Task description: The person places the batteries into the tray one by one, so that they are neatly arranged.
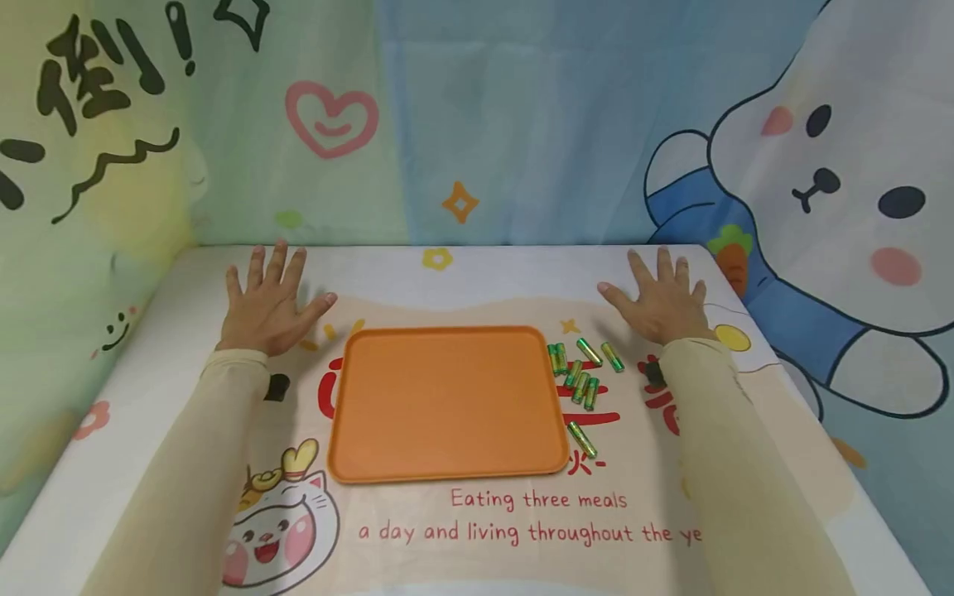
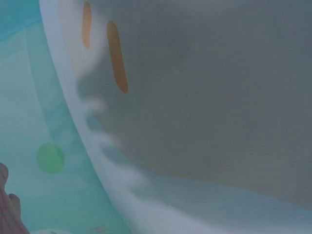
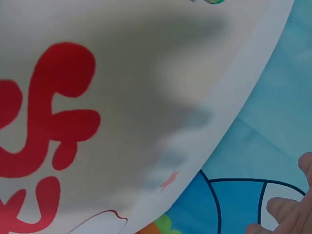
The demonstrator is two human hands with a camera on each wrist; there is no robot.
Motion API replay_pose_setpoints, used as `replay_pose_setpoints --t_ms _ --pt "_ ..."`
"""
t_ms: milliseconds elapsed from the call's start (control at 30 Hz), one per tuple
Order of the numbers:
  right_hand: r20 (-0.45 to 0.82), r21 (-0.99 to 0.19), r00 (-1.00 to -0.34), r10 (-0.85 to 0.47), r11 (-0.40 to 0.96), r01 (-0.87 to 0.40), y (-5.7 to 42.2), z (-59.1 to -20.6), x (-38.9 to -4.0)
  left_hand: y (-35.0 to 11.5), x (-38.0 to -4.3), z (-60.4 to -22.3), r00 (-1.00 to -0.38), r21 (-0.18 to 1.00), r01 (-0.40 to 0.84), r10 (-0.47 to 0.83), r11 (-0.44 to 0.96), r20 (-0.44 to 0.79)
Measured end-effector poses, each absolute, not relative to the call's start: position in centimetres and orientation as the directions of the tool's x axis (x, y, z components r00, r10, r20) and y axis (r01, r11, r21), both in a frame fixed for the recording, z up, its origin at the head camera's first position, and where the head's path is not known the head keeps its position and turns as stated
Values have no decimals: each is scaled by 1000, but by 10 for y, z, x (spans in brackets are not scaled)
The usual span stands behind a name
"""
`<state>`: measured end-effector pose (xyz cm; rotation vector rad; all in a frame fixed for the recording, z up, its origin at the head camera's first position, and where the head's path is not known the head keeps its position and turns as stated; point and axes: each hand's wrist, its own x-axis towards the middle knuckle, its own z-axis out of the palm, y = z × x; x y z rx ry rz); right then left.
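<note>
The left hand (image 1: 272,313) is spread, fingers apart, near the far left corner of the white-and-beige printed table (image 1: 514,281); the right hand (image 1: 662,305), its fingers also apart, is near the far right corner; a flat orange rectangular tray (image 1: 447,406) lies mid-table; small shiny green-and-gold cylinders (image 1: 591,394) lie beside its right edge, one by its near right corner.

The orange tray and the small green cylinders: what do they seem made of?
The orange tray is probably matte plastic: its colour is even, its corners rounded as if moulded. The small green cylinders look shiny, with glints suggesting metal or glossy film; too small to be sure.
</note>
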<state>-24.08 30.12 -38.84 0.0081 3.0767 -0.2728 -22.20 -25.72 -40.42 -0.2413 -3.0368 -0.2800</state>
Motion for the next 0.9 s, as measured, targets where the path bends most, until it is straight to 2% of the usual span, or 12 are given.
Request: replay_pose_setpoints --t_ms 400,600,767,900 --pt "-85 -207 -996 5 978 23 300 -389 -240 -257 -220 -403 -986 219 163 153 962 65" --pt "-152 -346 -988 19 936 72 300 -383 -234 -251 -214 -398 -983 406 184 161 895 89" --pt "-216 -371 -976 8 924 89 298 -377 -228 -246 -201 -386 -991 534 123 137 837 14" --pt "-280 -369 -960 -2 924 106 297 -375 -221 -241 -192 -384 -990 581 79 130 810 -47"
